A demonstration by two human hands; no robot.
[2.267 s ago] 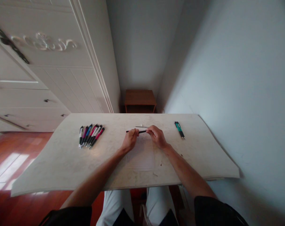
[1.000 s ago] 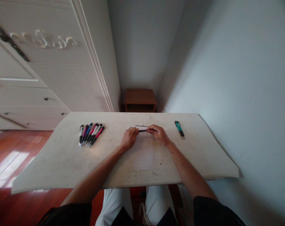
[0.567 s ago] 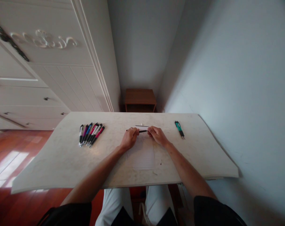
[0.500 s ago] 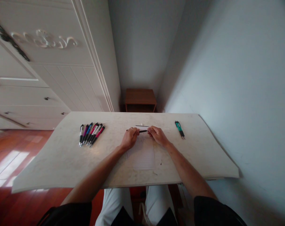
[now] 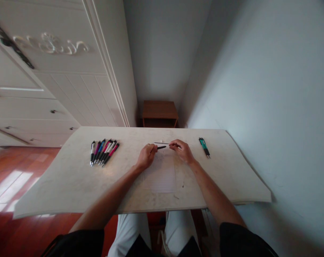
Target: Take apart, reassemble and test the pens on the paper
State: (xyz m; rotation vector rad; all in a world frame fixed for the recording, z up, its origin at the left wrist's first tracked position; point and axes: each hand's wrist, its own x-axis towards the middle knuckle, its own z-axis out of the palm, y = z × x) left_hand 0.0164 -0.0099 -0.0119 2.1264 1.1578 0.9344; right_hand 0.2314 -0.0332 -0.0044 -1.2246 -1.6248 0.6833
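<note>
Hands have drawn apart — left hand (image 5: 146,156) grips black pen (image 5: 162,147).

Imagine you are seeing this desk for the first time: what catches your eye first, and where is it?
First come the two hands at mid-table: the left hand pinches a black pen part, and the right hand pinches something too thin to make out, over a sheet of paper. Next, a row of coloured pens lies fanned on the left of the table. Two teal pens lie on the right.
</note>
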